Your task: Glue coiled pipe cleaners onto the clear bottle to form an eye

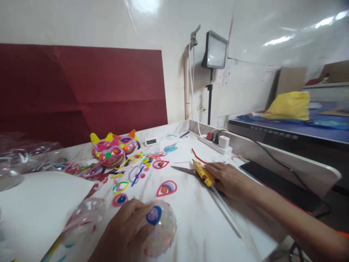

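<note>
My left hand (125, 225) holds a clear, bumpy round plastic piece (165, 233), its fingers beside a blue ring with a purple centre (154, 215). My right hand (226, 177) rests at a yellow glue gun (203, 173), fingers bent over its rear; what they grip underneath is hidden. A clear glue stick (227, 214) extends from the gun towards the front. Scissors (185, 170) lie under the gun, blades pointing left. Pink-rimmed eye shapes (167, 188) and a green and yellow one (120, 187) lie between the hands and the back.
Colourful decorated figures (111, 154) stand at the back left beside fuzzy strips. A white power strip (218, 145), a small digital display (151, 141) and a black phone-like slab (280, 185) lie around. Clear plastic wrap (24, 156) sits left.
</note>
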Tool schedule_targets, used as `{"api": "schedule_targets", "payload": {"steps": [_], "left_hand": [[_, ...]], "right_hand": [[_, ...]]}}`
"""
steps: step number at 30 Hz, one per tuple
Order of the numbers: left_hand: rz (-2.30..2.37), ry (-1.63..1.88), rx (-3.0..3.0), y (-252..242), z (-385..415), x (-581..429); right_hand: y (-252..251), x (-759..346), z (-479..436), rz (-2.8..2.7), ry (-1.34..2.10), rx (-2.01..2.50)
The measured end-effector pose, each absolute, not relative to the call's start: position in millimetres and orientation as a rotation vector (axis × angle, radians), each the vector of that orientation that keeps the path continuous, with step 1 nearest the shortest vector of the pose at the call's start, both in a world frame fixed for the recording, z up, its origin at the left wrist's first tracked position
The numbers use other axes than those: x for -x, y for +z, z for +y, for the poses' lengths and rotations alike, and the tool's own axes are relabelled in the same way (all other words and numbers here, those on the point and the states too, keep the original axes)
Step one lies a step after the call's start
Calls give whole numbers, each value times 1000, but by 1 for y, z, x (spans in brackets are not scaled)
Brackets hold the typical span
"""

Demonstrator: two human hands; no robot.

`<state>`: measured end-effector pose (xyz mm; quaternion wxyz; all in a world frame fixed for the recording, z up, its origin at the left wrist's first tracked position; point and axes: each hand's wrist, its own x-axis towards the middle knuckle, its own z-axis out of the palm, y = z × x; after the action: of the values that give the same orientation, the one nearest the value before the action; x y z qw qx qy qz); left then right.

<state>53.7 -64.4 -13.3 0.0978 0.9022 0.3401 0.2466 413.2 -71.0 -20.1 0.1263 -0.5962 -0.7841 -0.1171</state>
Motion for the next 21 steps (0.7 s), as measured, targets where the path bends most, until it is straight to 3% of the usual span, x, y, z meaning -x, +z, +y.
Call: {"api": "schedule_targets", "payload": {"steps": [10,21], "left_hand": [[995,656,-2638,-3,-71,-55],[1015,666,-2733,-4,-73,-57]], "right_hand": [[-17,-421,-71,-2270,-225,1549],[-20,-396,-150,-1942,8,1292]]}}
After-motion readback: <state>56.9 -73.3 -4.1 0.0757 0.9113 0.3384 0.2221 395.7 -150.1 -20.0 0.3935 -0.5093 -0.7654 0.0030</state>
